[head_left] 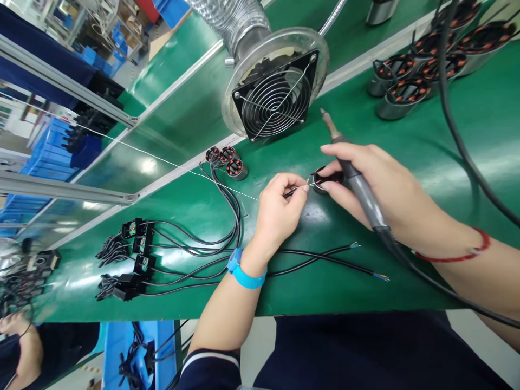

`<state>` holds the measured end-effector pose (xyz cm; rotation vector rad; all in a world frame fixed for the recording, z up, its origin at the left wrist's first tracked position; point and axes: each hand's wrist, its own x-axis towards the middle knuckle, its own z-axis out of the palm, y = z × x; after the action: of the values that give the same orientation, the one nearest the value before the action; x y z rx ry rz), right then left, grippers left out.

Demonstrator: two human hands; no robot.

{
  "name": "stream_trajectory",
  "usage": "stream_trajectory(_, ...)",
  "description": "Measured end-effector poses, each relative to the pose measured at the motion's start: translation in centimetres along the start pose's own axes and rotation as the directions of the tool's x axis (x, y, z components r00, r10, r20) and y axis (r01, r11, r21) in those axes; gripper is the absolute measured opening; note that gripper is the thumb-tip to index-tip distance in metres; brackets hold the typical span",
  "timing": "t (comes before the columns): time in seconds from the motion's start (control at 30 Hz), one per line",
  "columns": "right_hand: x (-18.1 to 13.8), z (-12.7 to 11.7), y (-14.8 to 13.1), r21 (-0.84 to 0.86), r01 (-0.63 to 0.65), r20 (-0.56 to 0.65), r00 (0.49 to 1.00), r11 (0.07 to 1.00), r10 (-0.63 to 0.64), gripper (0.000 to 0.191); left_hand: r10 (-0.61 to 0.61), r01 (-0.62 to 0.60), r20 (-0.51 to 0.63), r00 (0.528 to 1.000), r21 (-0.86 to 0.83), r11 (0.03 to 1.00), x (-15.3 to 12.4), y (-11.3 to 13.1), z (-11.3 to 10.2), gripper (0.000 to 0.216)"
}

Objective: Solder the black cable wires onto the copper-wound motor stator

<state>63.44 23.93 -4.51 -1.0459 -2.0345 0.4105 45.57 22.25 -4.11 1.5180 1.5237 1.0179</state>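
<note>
In my right hand (365,184) lies a soldering iron (359,187), its tip pointing up and away from the work. The thumb and fingers of that same hand also steady a small round motor stator (319,181) on the green bench. My left hand (282,208) is closed in a pinch on a black cable (289,193), whose thin wire ends reach the stator's edge. A thin strand of solder wire (227,187) runs from the upper left into the left hand. Whether the wire ends touch the stator's contacts is too small to tell.
A fume extractor fan (276,103) hangs behind my hands. Larger stators (406,97) stand at the back right, and three small wired stators (235,168) at the rail. Black boxes (142,265) with cables lie left; two loose cable ends (379,276) lie in front. A co-worker's hand (16,324) shows far left.
</note>
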Motion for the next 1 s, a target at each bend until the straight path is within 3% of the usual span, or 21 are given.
stream_trajectory(0.2,-1.9,-3.2,-2.7,-0.071,-0.194,-0.07,0.979,0.978,0.189,0.031,0.088,-0.088,-0.018,0.996,0.04,0.995,0.0,-0.5,0.3,0.009)
stream_trajectory(0.4,-5.2,-2.2,-2.0,0.052,-0.1,-0.208,0.972,0.994,0.109,0.017,0.247,-0.237,-0.044,0.968,0.169,0.957,0.0,-1.0,0.7,0.014)
stream_trajectory(0.6,-5.3,-3.2,-1.5,-0.008,-0.041,-0.048,0.998,0.999,0.041,0.012,0.351,-0.333,-0.033,0.936,0.241,0.911,-0.2,-1.1,0.8,0.013)
stream_trajectory(0.87,-5.1,-3.1,-1.3,-0.01,-0.036,0.008,0.999,0.999,0.036,0.009,0.381,-0.365,-0.009,0.925,0.268,0.892,-0.1,-1.2,0.7,0.012)
stream_trajectory(1.0,-5.3,-3.1,-1.3,0.02,-0.105,-0.012,0.994,0.994,0.105,0.011,0.353,-0.332,-0.01,0.936,0.313,0.89,-0.1,-1.3,0.8,0.012)
